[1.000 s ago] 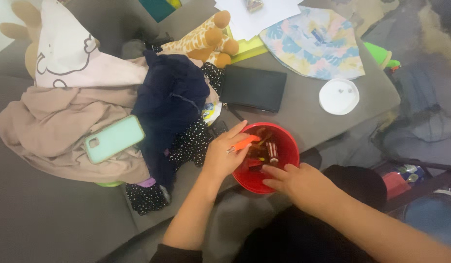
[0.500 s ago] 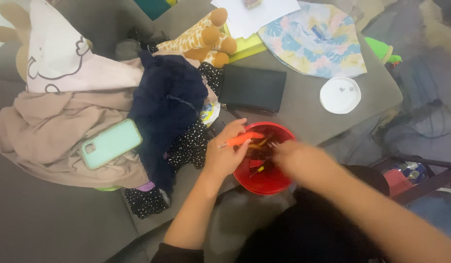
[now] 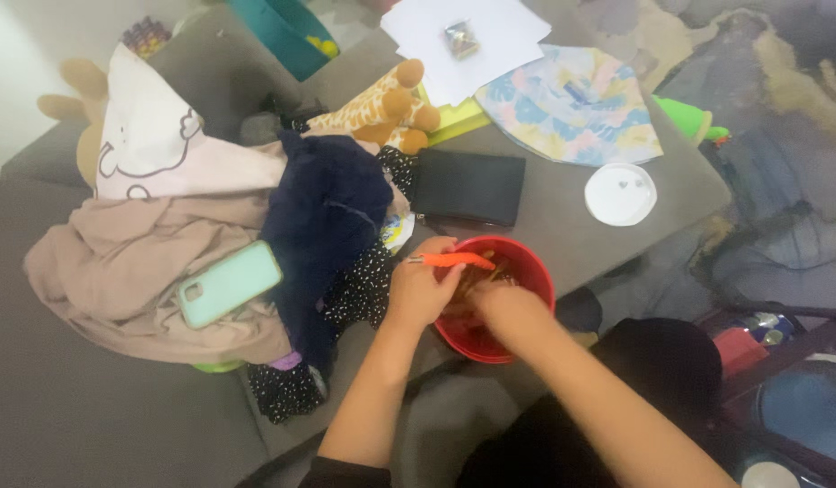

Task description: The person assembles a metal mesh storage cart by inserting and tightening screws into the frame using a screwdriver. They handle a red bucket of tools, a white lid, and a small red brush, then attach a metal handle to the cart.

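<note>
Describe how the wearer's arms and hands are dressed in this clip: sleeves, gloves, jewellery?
Both hands are bare: the left hand and right hand show no gloves, and no rings or watch can be seen. The forearms are uncovered. A dark sleeve edge appears only at the bottom of the picture, on the left arm.

Left arm: bare forearm rises from the bottom edge and angles up toward the middle of the view.
Left hand (image 3: 422, 289): knuckles up, fingers curled closed, pinching something thin between thumb and fingertips.
Right arm: bare forearm enters from the lower right and runs diagonally up and left.
Right hand (image 3: 506, 307): back of the hand up, fingers bent downward and out of sight, slightly blurred.
Spacing: the two hands sit just beside each other, nearly touching.
</note>
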